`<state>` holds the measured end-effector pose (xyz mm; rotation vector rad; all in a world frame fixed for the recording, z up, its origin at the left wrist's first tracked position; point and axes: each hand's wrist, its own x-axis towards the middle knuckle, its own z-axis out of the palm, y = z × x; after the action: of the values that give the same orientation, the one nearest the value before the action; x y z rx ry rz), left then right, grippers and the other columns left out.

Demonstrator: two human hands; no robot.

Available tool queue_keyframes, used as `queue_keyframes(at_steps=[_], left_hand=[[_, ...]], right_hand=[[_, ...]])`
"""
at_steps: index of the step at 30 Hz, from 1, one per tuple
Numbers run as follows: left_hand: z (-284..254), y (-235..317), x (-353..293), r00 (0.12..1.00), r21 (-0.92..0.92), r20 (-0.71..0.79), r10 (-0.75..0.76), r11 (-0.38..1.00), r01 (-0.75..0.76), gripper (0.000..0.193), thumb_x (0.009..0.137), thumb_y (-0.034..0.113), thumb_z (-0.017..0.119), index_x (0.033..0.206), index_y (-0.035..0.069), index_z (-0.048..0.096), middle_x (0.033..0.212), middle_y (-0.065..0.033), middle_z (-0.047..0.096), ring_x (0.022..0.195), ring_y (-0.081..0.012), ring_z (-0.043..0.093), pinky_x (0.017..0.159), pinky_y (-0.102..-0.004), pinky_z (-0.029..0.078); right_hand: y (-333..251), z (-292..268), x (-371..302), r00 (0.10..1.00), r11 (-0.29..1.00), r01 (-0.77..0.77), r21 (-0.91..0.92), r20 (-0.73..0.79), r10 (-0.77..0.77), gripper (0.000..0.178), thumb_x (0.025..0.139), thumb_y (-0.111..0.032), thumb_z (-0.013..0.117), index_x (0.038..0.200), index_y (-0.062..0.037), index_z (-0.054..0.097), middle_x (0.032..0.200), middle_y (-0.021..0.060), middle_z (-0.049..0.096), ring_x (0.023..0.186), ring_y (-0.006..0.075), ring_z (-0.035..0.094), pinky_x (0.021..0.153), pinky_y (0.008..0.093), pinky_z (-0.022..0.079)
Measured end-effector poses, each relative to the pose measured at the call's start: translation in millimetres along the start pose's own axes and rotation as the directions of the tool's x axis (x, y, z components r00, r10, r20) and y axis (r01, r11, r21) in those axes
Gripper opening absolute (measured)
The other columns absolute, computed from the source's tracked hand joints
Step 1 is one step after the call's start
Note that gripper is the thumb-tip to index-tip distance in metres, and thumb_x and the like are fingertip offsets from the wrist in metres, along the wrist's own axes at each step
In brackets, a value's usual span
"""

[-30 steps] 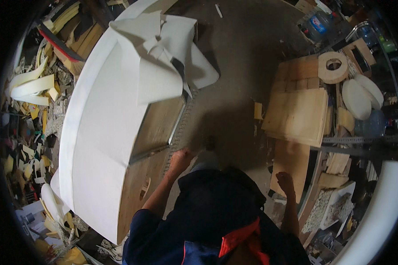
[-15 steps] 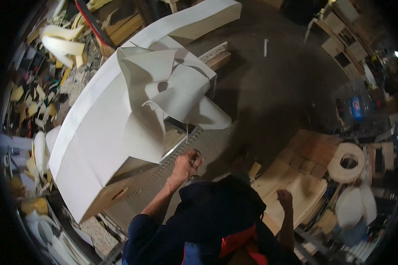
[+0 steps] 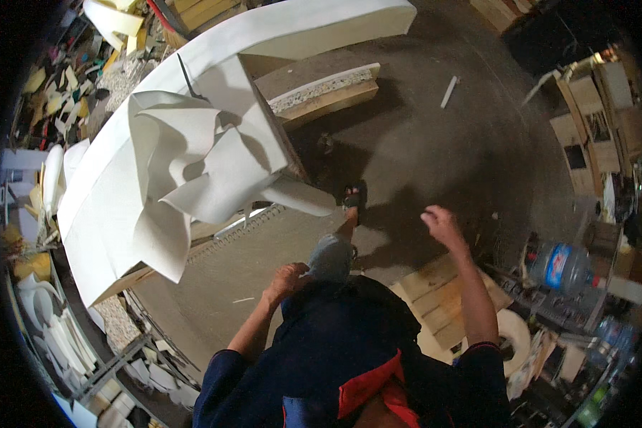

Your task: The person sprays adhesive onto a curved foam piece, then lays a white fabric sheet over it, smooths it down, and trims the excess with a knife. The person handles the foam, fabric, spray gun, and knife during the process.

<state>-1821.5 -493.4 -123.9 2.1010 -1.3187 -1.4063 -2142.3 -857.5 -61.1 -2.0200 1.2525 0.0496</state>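
Saw a pale crumpled sheet (image 3: 225, 160) heaped on top of a long white curved body (image 3: 321, 28), bunched toward its right edge, with one flap sagging past that edge above the floor (image 3: 471, 153). Noticed a slim dark strip (image 3: 184, 75) on the body, just beyond the sheet. Found the left hand (image 3: 287, 279) beside a pale trouser leg (image 3: 328, 258), apart from the sheet, with fingers folded inward; could not tell whether pressed together or closed on anything. Found the right hand (image 3: 444, 225) held out over the floor, with fingers loosely bent (too small to make out singly); could not tell how far spread. Near the floor's right edge, spotted a clear bottle (image 3: 563, 268) with a blue label, and another bottle (image 3: 613, 332) below; could not make out the contents of either. At the floor's lower left corner, saw pale offcuts (image 3: 157, 374) between metal rails (image 3: 110, 367). Saw wooden boards (image 3: 442, 299) partly behind the right forearm, with a pale ring-shaped piece (image 3: 517, 342) just beside, and a speckled slab (image 3: 328, 93) near the body's right edge.
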Motion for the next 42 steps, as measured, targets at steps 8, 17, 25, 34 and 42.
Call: queue_keyframes(at_steps=[8,17,25,34,42], left_hand=[[5,106,148,0.995,0.104,0.096,-0.04,0.994,0.03,0.025,0.094,0.024,0.06,0.108,0.006,0.07,0.104,-0.0191,0.07,0.099,-0.0406,0.068,0.085,-0.0499,0.054],[-1,168,201,0.988,-0.248,-0.046,-0.145,0.96,0.129,0.019,0.095,0.024,0.058,0.099,0.006,0.063,0.098,-0.0228,0.068,0.093,-0.0469,0.066,0.082,-0.0522,0.053],[-14,242,238,0.928,-0.471,0.247,-0.279,0.802,0.366,0.021,0.096,0.021,0.058,0.11,0.007,0.065,0.101,-0.0232,0.069,0.1,-0.0423,0.067,0.084,-0.0504,0.052],[74,211,304,0.913,-0.655,0.365,-0.183,0.647,0.391,0.034,0.101,0.038,0.052,0.12,0.015,0.068,0.11,-0.0157,0.072,0.096,-0.0383,0.069,0.079,-0.0479,0.055],[18,45,451,0.331,-0.734,-0.593,-0.734,0.662,0.15,0.024,0.096,0.016,0.064,0.114,0.0,0.067,0.101,-0.0191,0.07,0.086,-0.0281,0.07,0.077,-0.0376,0.054]], right_hand=[[144,67,90,0.78,0.997,0.057,-0.059,0.626,-0.007,0.042,0.085,-0.035,0.077,0.118,-0.0088,0.071,0.108,0.0125,0.073,0.098,0.0266,0.07,0.086,0.0409,0.055],[145,-2,184,0.62,0.919,0.353,-0.176,0.78,-0.089,0.017,0.086,-0.023,0.069,0.094,-0.0085,0.067,0.092,0.018,0.069,0.091,0.0397,0.067,0.077,0.0492,0.053],[119,-80,331,0.228,0.855,0.492,-0.163,0.972,0.054,0.021,0.088,-0.027,0.068,0.09,-0.0063,0.067,0.088,0.0156,0.071,0.083,0.0339,0.068,0.073,0.0451,0.052],[144,49,474,0.285,0.819,0.573,0.034,0.928,-0.238,0.021,0.09,-0.026,0.066,0.094,-0.0055,0.07,0.086,0.0177,0.071,0.083,0.0384,0.069,0.074,0.0461,0.052],[124,328,578,0.581,0.844,0.535,0.035,0.711,-0.397,0.043,0.092,-0.028,0.066,0.125,-0.0007,0.059,0.114,0.0261,0.066,0.101,0.0451,0.064,0.087,0.0509,0.051]])
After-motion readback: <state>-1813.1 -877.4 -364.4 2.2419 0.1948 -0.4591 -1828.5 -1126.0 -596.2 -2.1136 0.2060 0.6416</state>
